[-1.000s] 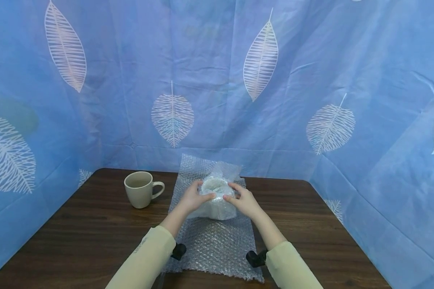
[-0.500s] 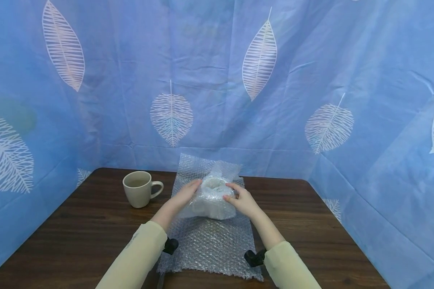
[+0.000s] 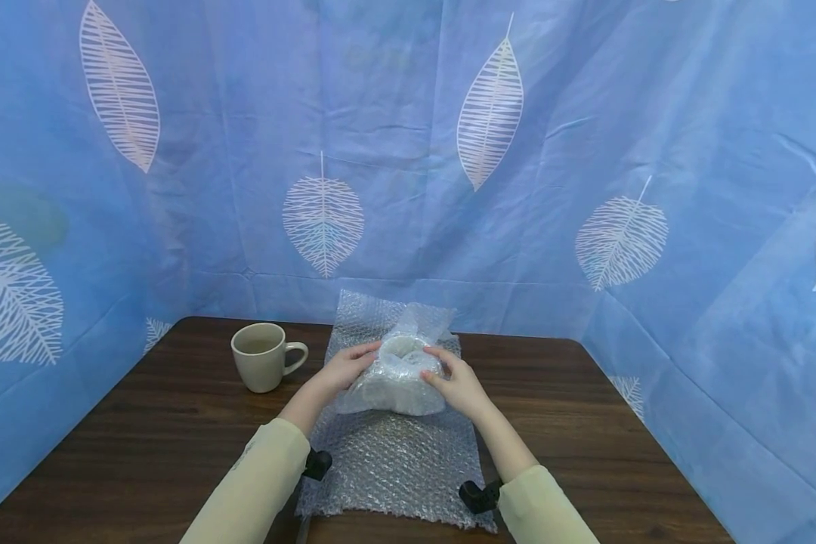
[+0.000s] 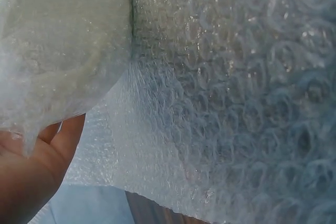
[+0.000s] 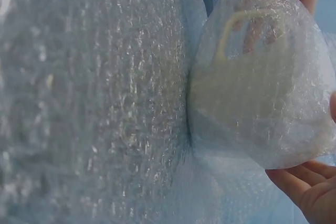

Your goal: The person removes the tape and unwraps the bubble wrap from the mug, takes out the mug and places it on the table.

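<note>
A beige mug (image 5: 247, 90) stands wrapped in clear bubble wrap (image 3: 401, 381); its handle shows through the film in the right wrist view. Folded film gathers over the mug's mouth. My left hand (image 3: 347, 369) lies along the left side of the wrapped mug, its fingers extended against the film. On the other side my right hand (image 3: 459, 384) grips the wrapped mug, thumb in front and fingers farther back. Beneath is a flat bubble-wrap sheet (image 3: 401, 468). In the left wrist view, film hides part of my left fingers.
An unwrapped beige mug (image 3: 260, 359) stands upright on the dark wooden table (image 3: 197, 431), left of the sheet, handle facing right. A blue leaf-patterned cloth (image 3: 394, 227) hangs behind the table and along both sides.
My left hand has moved left and down from the mug's rim to its side, and its thumb has left the front. The film at the front left has spread outward. My right hand stays nearly still.
</note>
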The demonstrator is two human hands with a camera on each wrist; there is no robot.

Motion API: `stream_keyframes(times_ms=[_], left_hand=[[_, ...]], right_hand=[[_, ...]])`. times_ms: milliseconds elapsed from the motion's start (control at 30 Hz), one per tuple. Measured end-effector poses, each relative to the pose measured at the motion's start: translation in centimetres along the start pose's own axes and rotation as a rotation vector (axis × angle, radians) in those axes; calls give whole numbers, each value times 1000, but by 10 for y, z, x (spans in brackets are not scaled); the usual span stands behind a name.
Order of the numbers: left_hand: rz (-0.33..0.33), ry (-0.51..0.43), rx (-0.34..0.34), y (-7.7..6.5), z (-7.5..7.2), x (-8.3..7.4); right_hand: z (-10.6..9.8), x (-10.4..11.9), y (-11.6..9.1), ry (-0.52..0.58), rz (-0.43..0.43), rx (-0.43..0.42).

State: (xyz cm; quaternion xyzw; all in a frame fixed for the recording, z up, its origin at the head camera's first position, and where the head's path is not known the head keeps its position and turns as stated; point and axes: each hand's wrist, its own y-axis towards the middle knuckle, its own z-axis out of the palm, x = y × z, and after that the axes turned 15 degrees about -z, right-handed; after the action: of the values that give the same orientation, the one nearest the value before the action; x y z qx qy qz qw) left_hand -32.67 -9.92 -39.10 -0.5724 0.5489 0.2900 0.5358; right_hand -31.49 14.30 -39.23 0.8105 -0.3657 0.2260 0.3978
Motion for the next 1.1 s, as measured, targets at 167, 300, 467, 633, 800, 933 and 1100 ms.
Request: stream_keyframes(times_ms=[167,300,467,633,800,933,1100], left_hand=[[24,28,-45,2,3,2],[34,26,-55,3,6,2],[11,38,-63,1,7,2],[2,60,-82,-1,7,0],[11,59,-76,0,7,2],[11,27,-53,1,7,3],[22,54,-68,-1,7,2]], right_hand=[[0,3,-2,-23,1,-2],[-2,6,-5,-38,-19,-11],[-4,13,-9,-28,-43,-31],[-4,20,-13,-44,-86,-56],[-4,25,-17,-16,-121,-114],[-5,29,-22,20,-133,-129],[-8,36,-29,54,-178,-94]])
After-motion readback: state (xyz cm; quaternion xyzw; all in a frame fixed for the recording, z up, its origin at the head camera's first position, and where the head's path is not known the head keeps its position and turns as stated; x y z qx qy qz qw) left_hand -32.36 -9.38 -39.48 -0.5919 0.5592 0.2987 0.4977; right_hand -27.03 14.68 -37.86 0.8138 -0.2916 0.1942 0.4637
